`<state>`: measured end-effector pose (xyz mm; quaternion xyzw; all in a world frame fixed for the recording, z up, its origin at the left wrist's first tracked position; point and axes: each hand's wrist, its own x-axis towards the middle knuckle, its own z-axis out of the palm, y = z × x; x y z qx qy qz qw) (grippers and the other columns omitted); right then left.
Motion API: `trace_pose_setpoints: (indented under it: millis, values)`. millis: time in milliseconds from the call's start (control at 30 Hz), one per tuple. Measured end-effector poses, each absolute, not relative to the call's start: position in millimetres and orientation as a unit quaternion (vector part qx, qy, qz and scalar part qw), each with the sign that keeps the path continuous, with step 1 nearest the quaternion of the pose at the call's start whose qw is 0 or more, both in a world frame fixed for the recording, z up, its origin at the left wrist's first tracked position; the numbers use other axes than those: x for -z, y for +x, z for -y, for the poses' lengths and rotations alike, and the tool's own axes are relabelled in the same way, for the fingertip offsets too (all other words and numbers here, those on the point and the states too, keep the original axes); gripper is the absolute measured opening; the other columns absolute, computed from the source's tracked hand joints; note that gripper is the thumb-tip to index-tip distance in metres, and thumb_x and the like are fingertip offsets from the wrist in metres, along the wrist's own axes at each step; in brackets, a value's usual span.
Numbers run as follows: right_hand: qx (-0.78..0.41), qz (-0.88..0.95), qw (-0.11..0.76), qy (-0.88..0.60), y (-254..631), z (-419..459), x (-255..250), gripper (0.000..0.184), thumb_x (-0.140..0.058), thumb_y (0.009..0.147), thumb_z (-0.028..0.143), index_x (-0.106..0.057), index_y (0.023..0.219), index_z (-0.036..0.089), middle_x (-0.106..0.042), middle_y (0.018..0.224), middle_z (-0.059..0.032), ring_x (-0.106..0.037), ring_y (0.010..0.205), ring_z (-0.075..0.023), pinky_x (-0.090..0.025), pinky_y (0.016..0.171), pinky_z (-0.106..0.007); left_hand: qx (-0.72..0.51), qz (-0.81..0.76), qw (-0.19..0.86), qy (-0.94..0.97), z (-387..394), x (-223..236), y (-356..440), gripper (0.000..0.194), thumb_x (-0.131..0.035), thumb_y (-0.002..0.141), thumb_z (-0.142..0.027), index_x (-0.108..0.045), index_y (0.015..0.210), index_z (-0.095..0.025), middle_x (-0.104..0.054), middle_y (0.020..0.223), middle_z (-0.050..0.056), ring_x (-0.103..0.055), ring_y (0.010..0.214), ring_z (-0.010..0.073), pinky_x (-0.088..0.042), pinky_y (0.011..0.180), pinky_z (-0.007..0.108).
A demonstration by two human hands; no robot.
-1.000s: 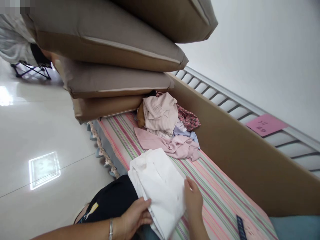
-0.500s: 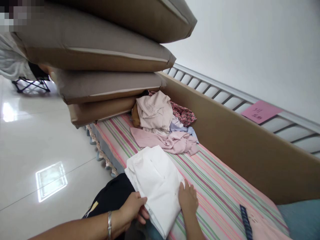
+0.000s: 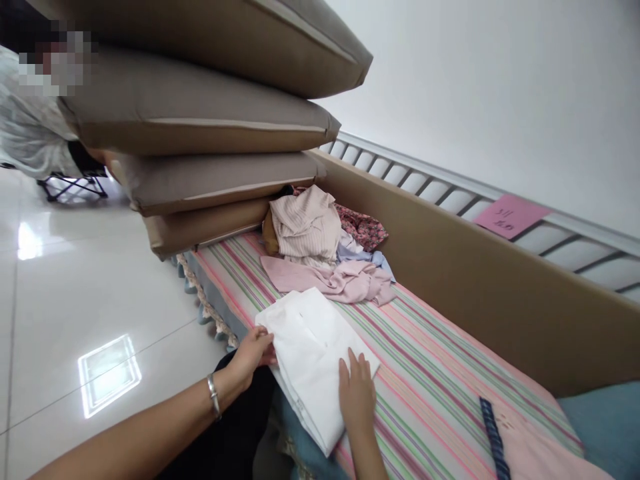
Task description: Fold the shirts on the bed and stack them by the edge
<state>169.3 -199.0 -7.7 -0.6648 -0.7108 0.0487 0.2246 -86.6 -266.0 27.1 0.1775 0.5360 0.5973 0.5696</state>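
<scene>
A folded white garment [image 3: 313,363] lies on the striped bed cover [image 3: 440,393], close to the bed's near edge. Its left edge is pinched by my left hand [image 3: 256,355], thumb on top and the other fingers partly hidden at the side. My right hand [image 3: 358,393] rests flat on the garment's right part, fingers stretched out. Just beyond the garment is a crumpled pink cloth [image 3: 345,281], in front of a heap with a striped beige garment [image 3: 310,223] and a red patterned cloth [image 3: 363,227].
Thick brown cushions [image 3: 215,180] are stacked at the bed's far end. A padded brown board [image 3: 450,280] and metal rail with a pink note [image 3: 510,217] line the right side. A pink garment [image 3: 535,443] lies near right. A person [image 3: 35,127] sits at far left.
My left hand has moved up along the garment's left edge and grips it there. My right hand has slid from the right edge onto the garment and flattened. The view has shifted slightly.
</scene>
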Motion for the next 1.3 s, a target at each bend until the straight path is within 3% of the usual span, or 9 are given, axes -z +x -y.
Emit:
trace_pose_setpoints:
  millis: [100, 167, 333, 533, 600, 733, 900, 1133, 1300]
  values:
    - [-0.081, 0.701, 0.216, -0.675, 168, 200, 18, 0.070, -0.020, 0.085, 0.059, -0.047, 0.132, 0.015, -0.043, 0.140, -0.0158, -0.030, 0.135, -0.0310, -0.029, 0.106, -0.051, -0.618, -0.611, 0.410, 0.277, 260, -29, -107, 0.040, -0.059, 0.072, -0.030, -0.051, 0.110, -0.019, -0.059, 0.091, 0.004, -0.059, 0.072, 0.0145, -0.050, 0.062, 0.027]
    - [-0.111, 0.703, 0.232, -0.663, 172, 199, 16, 0.072, -0.020, 0.085, 0.060, -0.047, 0.131, 0.012, -0.045, 0.138, -0.0157, -0.030, 0.135, -0.0295, -0.027, 0.109, -0.049, -0.579, -0.646, 0.347, 0.358, 253, -32, -124, 0.045, -0.059, 0.070, -0.026, -0.052, 0.114, -0.018, -0.060, 0.085, 0.002, -0.057, 0.069, 0.0136, -0.048, 0.062, 0.026]
    - [-0.119, 0.681, 0.337, -0.640, 182, 234, -9, 0.069, -0.027, 0.086, 0.059, -0.047, 0.129, 0.009, -0.039, 0.141, -0.0196, -0.030, 0.135, -0.0302, -0.029, 0.109, -0.047, -0.427, -0.633, 0.448, 0.465, 235, -45, -150, 0.020, -0.060, 0.064, -0.025, -0.063, 0.080, -0.014, -0.050, 0.051, -0.005, -0.049, 0.049, 0.0118, -0.038, 0.047, 0.022]
    - [0.021, 0.772, 0.329, -0.544, 173, 319, 7, 0.062, -0.050, 0.082, 0.054, -0.044, 0.133, 0.018, -0.030, 0.147, -0.0173, -0.034, 0.131, -0.0373, -0.040, 0.097, -0.055, -0.462, -0.570, 0.423, 0.532, 225, -60, -148, 0.019, -0.069, 0.061, -0.032, -0.063, 0.067, -0.015, -0.062, 0.091, 0.005, -0.054, 0.067, 0.0124, -0.043, 0.057, 0.022]
    - [0.045, 0.788, 0.315, -0.527, 166, 331, 15, 0.055, -0.050, 0.084, 0.046, -0.044, 0.133, 0.022, -0.030, 0.148, -0.0157, -0.035, 0.130, -0.0370, -0.043, 0.094, -0.055, -0.475, -0.561, 0.406, 0.543, 221, -65, -147, 0.020, -0.069, 0.062, -0.033, -0.061, 0.063, -0.014, -0.061, 0.093, 0.006, -0.054, 0.065, 0.0125, -0.043, 0.055, 0.023]
    - [0.044, 0.786, 0.318, -0.528, 157, 330, 17, 0.038, -0.040, 0.089, 0.029, -0.051, 0.124, 0.021, -0.035, 0.145, -0.0151, -0.041, 0.128, -0.0326, -0.045, 0.091, -0.051, -0.487, -0.582, 0.389, 0.522, 215, -71, -149, 0.022, -0.064, 0.068, -0.035, -0.059, 0.063, -0.014, -0.056, 0.070, 0.000, -0.048, 0.053, 0.0098, -0.037, 0.047, 0.022]
    - [0.045, 0.770, 0.350, -0.532, 160, 324, 18, 0.025, -0.040, 0.088, 0.028, -0.057, 0.102, 0.017, -0.046, 0.136, -0.0199, -0.053, 0.115, -0.0298, -0.049, 0.085, -0.046, -0.496, -0.589, 0.400, 0.497, 217, -79, -153, 0.027, -0.056, 0.073, -0.041, -0.057, 0.066, -0.014, -0.049, 0.050, -0.004, -0.041, 0.043, 0.0079, -0.030, 0.043, 0.020]
    - [0.026, 0.769, 0.331, -0.547, 167, 328, 31, 0.023, -0.039, 0.087, 0.029, -0.059, 0.088, 0.018, -0.050, 0.132, -0.0212, -0.056, 0.112, -0.0294, -0.050, 0.084, -0.044, -0.492, -0.574, 0.444, 0.481, 226, -82, -149, 0.026, -0.047, 0.077, -0.044, -0.050, 0.072, -0.019, -0.043, 0.046, -0.007, -0.041, 0.041, 0.0081, -0.034, 0.045, 0.020]
    - [0.025, 0.775, 0.300, -0.556, 167, 330, 27, 0.023, -0.042, 0.084, 0.033, -0.062, 0.079, 0.022, -0.054, 0.129, -0.0165, -0.058, 0.107, -0.0306, -0.050, 0.080, -0.047, -0.442, -0.636, 0.422, 0.471, 232, -46, -163, 0.019, -0.059, 0.066, -0.029, -0.046, 0.056, -0.019, -0.042, 0.045, -0.007, -0.039, 0.040, 0.0079, -0.028, 0.042, 0.020]
